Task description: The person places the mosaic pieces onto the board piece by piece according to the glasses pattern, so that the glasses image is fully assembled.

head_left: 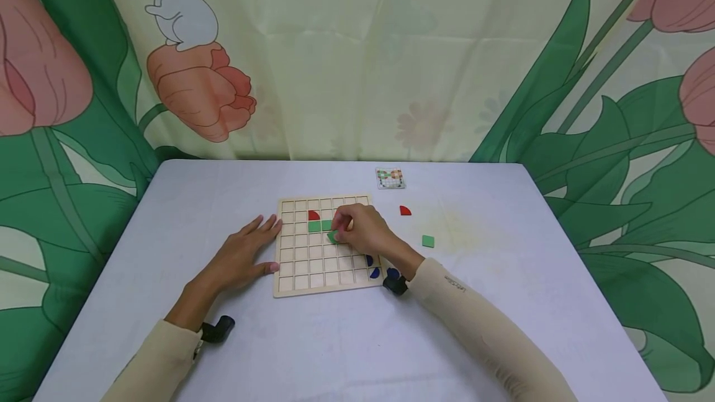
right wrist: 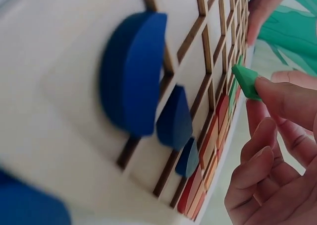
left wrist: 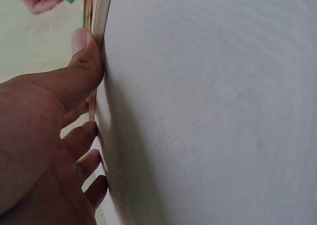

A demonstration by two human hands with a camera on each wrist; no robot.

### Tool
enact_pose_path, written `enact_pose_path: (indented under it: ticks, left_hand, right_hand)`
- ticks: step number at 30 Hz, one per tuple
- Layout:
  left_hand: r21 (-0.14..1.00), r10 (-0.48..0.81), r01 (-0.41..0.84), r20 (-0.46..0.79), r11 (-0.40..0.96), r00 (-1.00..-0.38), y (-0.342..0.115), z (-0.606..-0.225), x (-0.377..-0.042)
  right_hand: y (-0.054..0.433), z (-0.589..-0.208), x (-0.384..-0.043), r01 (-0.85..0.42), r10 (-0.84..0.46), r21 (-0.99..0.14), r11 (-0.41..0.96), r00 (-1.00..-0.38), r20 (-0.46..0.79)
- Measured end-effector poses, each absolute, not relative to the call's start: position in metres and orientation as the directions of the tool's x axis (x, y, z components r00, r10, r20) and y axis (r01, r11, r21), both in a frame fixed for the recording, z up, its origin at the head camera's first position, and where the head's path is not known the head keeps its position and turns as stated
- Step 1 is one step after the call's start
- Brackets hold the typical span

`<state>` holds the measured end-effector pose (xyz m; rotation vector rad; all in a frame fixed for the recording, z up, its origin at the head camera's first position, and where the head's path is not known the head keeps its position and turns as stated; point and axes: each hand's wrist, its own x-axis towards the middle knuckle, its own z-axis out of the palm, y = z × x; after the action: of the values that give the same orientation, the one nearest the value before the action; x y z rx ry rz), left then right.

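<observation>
A pale wooden grid board (head_left: 301, 281) lies on the table. My right hand (head_left: 363, 228) pinches a small green tile (right wrist: 246, 81) between thumb and fingertips, held at a tilt over the middle of the board. Behind it, a red quarter-circle (head_left: 313, 215) and green squares (head_left: 315, 226) sit in cells. My left hand (head_left: 242, 256) rests at the board's left side, fingers spread, with thumb (left wrist: 86, 61) and fingertips against the edge. Blue rounded pieces (right wrist: 133, 74) lie at the board's near right; red and orange pieces (right wrist: 210, 140) line its right part in the right wrist view.
A loose red quarter-circle (head_left: 404, 210) and a green square (head_left: 427, 241) lie on the white tablecloth right of the board. A small pattern card (head_left: 390, 178) lies behind it. Another blue piece (head_left: 393, 273) shows beside the right wrist. A printed curtain (head_left: 346, 79) hangs behind the table.
</observation>
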<state>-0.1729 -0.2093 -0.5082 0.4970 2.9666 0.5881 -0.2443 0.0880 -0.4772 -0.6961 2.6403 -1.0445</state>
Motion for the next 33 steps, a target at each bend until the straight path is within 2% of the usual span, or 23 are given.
enact_pose_path:
  ticks: [23, 33]
  left_hand:
    - [0.376, 0.361, 0.337, 0.007, 0.863, -0.932, -0.214, -0.511, -0.175]
    - [0.388, 0.371, 0.346, 0.012, 0.854, -0.929, -0.214, -0.51, -0.174]
  right_hand:
    - [0.054, -0.468, -0.253, -0.427, -0.537, -0.637, 0.642, -0.843, 0.025]
    - [0.035, -0.467, -0.261, -0.416, -0.526, -0.619, 0.666, -0.85, 0.006]
